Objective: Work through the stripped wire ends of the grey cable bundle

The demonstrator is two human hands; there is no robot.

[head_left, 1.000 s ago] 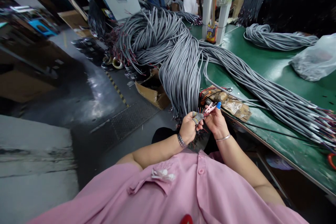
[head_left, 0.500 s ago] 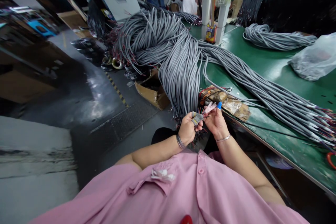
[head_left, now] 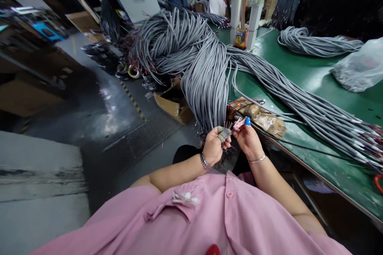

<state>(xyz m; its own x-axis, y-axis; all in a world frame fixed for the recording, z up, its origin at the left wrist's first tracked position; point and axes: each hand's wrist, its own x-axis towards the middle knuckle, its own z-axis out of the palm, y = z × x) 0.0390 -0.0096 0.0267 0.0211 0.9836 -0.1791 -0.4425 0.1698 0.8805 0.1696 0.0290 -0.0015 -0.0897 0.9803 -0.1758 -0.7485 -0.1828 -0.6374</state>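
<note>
My left hand (head_left: 214,143), with a grey knitted cover on its thumb, is closed around the end of a grey cable. Thin coloured wires (head_left: 229,125) fan out above that thumb. Close beside it, my right hand (head_left: 248,139) wears a blue finger cover and pinches a small pink clip-like piece (head_left: 238,124) against the wires. The exact kind of this piece is too small to make out. A thick bundle of grey cables (head_left: 206,87) hangs off the table just beyond my left hand.
More grey cables (head_left: 287,87) run along the green table (head_left: 314,73) to the right. A wooden block with clear tape (head_left: 271,123) sits at its near edge. An open cardboard box (head_left: 172,105) stands on the floor. A plastic bag (head_left: 359,67) lies right. A person (head_left: 217,2) is behind.
The blue-covered finger of my right hand has shifted slightly left and down over the pink piece, which has turned a little. My left hand stays nearly in place.
</note>
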